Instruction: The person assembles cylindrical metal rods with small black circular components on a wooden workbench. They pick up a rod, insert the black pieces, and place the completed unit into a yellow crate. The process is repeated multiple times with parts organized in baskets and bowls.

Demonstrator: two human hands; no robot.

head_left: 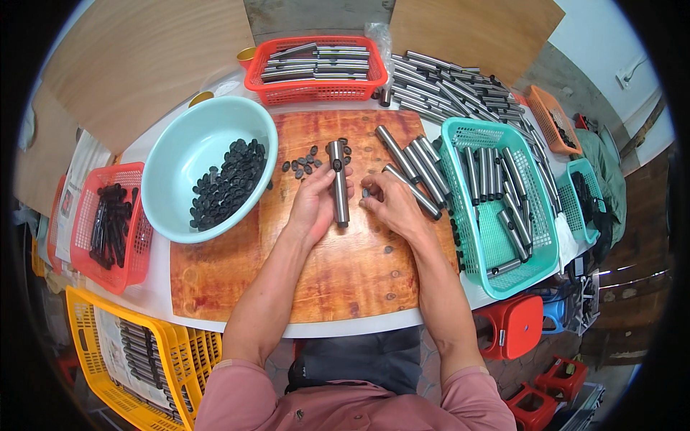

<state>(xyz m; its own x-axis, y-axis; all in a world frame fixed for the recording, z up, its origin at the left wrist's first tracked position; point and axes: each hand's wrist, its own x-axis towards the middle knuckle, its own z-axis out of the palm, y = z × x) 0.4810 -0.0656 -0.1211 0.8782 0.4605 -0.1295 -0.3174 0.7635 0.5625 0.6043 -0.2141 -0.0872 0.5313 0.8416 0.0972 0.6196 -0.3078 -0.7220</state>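
Note:
My left hand (316,205) is wrapped around a metal tube (340,188) with dark ends, held upright over the wooden board (287,280). A black oval piece sits on the tube's side near its upper end. Just to the right, my right hand (394,205) is closed in a pinch, with a small black oval piece (365,192) showing at the fingertips. Several loose black oval pieces (300,169) lie on the board beyond my left hand, some partly behind the tube. More metal tubes (424,164) rest at the board's right side, close to my right hand.
Left of the board stands a pale blue basin (159,208) of black oval pieces, beside a red basket (140,269). A green basket (496,287) with tubes is on the right. Behind are a red basket (316,93) and heaped tubes (460,90). A yellow crate (86,337) stands lower left.

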